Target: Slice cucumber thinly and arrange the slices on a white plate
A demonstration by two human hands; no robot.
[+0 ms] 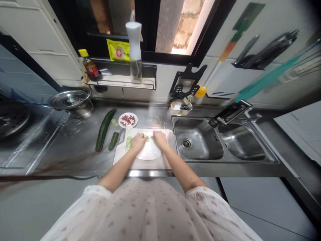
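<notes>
Evidently light, firm and wet-slick, the cucumber piece (147, 138) lies mid-frame on the cutting board (150, 164) between left hand (138, 141) and right hand (159, 138), both knuckles-up, grip impossible to tell; its rind sides seem safest to pinch.

The 2 bare arms reach forward toward 12 o'clock and converge. The left forearm (120, 169) runs in from 7 o'clock up to the left hand (138, 140). The right forearm (179, 167) runs in from 5 o'clock up to the right hand (159, 138). The hands lie palm down, backs to the camera, just beside each other, the right at 3 o'clock of the left. Fingers curl downward; how tightly they close cannot be told. Wrists look straight.
</notes>
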